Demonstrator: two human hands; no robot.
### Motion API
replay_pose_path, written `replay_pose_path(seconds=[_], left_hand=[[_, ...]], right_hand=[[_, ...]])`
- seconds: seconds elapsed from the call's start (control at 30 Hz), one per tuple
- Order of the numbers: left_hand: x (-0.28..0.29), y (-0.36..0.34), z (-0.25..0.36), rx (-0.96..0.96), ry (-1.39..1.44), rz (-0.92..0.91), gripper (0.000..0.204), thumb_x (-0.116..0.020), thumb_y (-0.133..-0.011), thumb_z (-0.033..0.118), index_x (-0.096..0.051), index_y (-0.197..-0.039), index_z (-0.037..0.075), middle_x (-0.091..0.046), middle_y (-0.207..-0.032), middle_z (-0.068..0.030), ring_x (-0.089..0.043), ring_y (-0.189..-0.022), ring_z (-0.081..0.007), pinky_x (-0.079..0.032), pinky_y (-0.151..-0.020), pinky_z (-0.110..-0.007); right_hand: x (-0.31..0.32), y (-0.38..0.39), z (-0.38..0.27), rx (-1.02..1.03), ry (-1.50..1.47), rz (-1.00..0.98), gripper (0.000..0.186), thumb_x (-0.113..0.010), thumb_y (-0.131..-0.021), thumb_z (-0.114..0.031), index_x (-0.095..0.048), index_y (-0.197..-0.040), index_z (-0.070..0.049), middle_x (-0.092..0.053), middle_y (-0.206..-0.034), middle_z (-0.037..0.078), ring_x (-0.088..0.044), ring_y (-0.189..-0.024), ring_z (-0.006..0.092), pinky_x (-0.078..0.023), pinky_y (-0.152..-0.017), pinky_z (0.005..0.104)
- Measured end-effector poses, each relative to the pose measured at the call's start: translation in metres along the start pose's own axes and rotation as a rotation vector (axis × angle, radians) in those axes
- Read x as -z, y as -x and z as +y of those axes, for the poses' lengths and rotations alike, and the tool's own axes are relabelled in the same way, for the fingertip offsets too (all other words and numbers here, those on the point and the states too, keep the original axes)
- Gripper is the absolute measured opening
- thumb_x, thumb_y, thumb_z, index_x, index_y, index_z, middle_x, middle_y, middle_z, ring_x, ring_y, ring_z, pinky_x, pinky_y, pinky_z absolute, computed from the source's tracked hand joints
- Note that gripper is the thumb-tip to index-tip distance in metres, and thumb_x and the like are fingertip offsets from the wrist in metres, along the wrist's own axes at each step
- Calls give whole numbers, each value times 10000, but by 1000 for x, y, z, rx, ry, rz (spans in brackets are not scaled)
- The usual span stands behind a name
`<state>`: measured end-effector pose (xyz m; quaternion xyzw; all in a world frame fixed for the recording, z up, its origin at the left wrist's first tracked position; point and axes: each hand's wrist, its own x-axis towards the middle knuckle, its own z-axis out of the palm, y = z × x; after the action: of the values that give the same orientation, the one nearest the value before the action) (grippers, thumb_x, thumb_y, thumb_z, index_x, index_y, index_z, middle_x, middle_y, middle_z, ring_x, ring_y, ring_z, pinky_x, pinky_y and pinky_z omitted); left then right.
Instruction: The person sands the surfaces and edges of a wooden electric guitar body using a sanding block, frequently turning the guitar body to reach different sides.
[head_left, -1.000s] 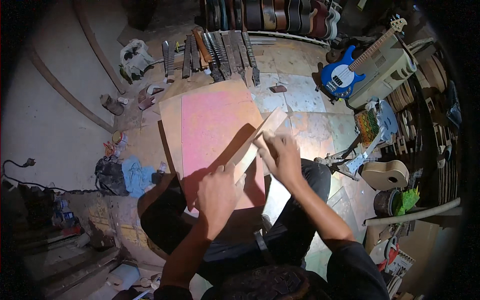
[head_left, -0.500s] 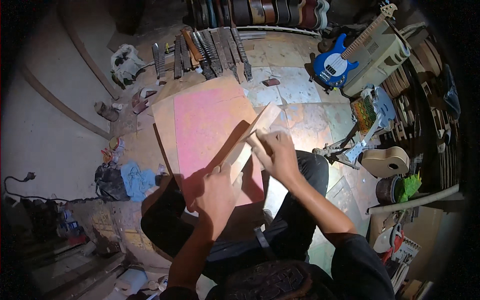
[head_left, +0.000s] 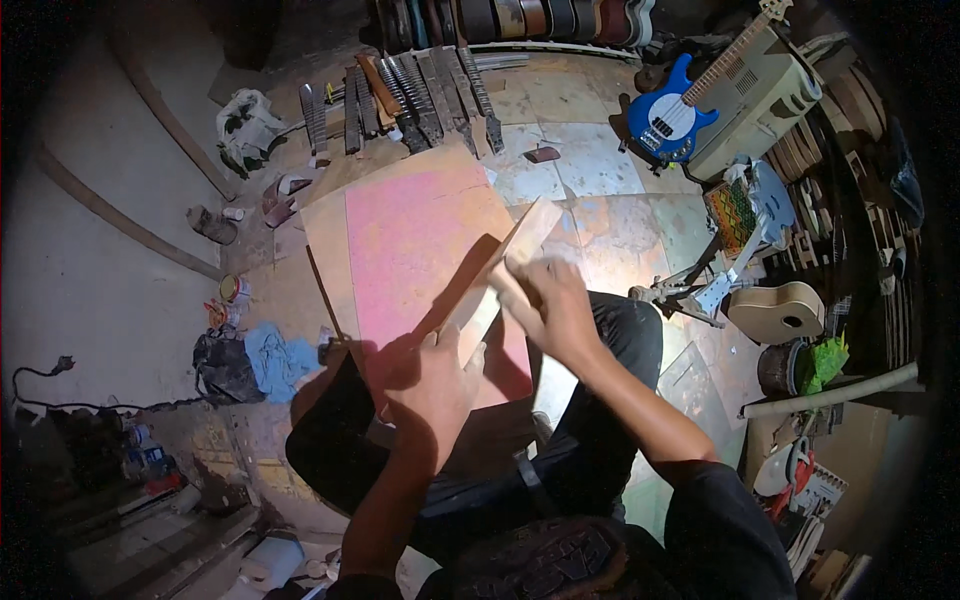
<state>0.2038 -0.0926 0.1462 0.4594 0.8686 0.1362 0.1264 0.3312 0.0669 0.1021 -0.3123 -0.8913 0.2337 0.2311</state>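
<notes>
While the left hand (head_left: 432, 385) clamps the wooden strip (head_left: 497, 275) at frame centre over the pink board (head_left: 420, 230), right hand (head_left: 550, 305) fingers press its upper half (smoothing seems midway, surface unclear).

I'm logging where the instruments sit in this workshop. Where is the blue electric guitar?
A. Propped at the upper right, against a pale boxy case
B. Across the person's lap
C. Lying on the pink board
A: the blue guitar leans against the pale boxy case, well clear of the pink board.
</notes>
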Motion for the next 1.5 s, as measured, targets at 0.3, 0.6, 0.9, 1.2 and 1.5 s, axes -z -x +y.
replay_pose_path(seconds=[0.3,0.6,0.9,1.2,1.5], left_hand=[[9,1,2,-3,18,-44,347,-654,-991,404,-675,-1120,83,-739,-1054,-138,-748,-929,-349,-610,-768,-458],[-3,0,-3,-19,-54,135,331,-785,-884,350,-747,-1083,88,-769,-993,-138,-747,-883,-340,-603,-744,-426],[-7,2,-6,-69,-47,204,333,-816,-866,320,-761,-1096,86,-773,-957,-136,-752,-843,-337,-602,-758,-409],[-4,5,4,-30,-65,76,393,-801,-882,355,-745,-1152,74,-768,-999,-140,-742,-816,-350,-605,-768,-411],[-18,4,-17,-168,-31,253,375,-863,-831,304,-736,-1093,67,-746,-951,-156,-736,-793,-345,-608,-700,-414]], right_hand=[[6,21,-20,109,-151,-41,386,-753,-927,-267,-722,-1243,-48,-664,-1027,177,-596,-961,379,-477,-858,463],[7,24,-27,153,-139,-2,440,-783,-908,-245,-695,-1287,-39,-615,-984,160,-567,-930,346,-454,-830,428],[2,8,-8,148,-104,-21,373,-763,-926,-270,-713,-1203,-24,-656,-1017,170,-589,-943,358,-447,-859,444],[9,-3,-4,-25,-138,-28,391,-736,-931,-259,-723,-1235,-13,-678,-1027,178,-616,-992,364,-470,-907,470],[4,4,-12,49,-135,-23,405,-771,-901,-265,-726,-1237,-43,-651,-1030,171,-598,-989,375,-470,-886,468]])
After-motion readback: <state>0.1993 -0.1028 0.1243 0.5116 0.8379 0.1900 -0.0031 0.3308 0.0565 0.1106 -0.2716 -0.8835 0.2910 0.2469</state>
